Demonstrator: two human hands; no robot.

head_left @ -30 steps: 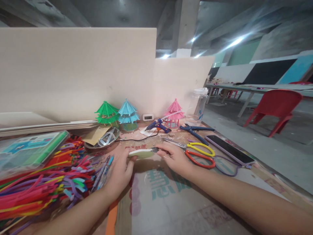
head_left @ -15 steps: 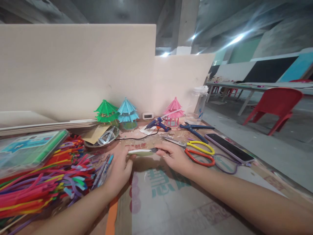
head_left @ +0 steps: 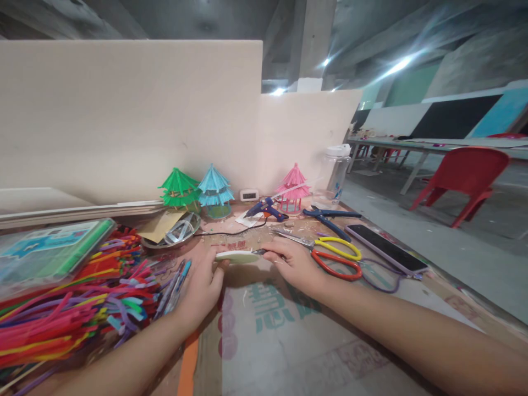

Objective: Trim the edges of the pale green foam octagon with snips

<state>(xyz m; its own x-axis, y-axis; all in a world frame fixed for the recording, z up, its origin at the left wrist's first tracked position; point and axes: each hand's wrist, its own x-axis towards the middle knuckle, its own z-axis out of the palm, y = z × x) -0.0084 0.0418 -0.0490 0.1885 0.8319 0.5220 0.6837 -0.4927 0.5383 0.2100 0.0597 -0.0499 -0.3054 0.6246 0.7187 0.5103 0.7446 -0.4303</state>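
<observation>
Held nearly level over the table is a pale, thin round disc, its left edge pinched between the thumb and fingers of my left hand. My right hand is closed around a slim dark tool with a pointed metal tip. Its tip meets the disc's right edge; the rest of the tool is hidden by my fingers, so its exact kind cannot be made out. Just right of that hand lie scissors with one yellow and one orange handle loop.
Green, blue and pink small pavilions stand at the back. A glue gun, blue pliers and a phone lie to the right. Pipe cleaners, pens and a plastic case crowd the left.
The disc has tilted a little, so more of its face shows. The tool's tip has drawn slightly right along the disc's edge. Both hands stay almost in place.
</observation>
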